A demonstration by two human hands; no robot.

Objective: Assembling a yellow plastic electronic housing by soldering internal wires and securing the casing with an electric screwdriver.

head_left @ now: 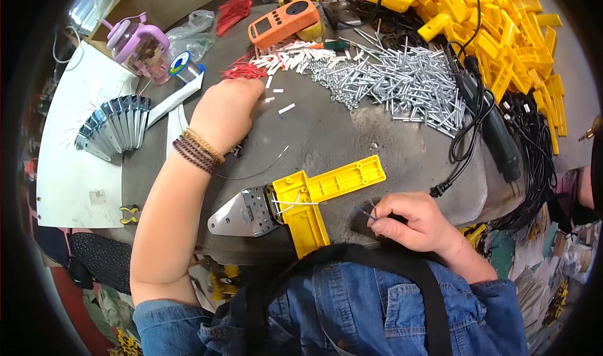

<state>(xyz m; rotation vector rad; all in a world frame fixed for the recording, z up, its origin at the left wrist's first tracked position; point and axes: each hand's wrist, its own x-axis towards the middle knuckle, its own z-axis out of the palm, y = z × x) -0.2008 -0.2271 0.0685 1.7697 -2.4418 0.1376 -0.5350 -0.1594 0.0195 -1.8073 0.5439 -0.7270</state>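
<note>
Denim shirt [361, 293] below it, the right hand [408, 221] pinches a wire [363, 212], seemingly for steadiness, while the left hand [227, 108], grip hidden, reaches red strips [245, 71].

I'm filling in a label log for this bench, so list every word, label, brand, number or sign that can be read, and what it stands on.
None can be read in this view.
Orange meter: any markings at its screen and dial are too small.
Wire spool: any print on its round end is too small.
Small printed patch on the white sheet: too blurred.
</note>
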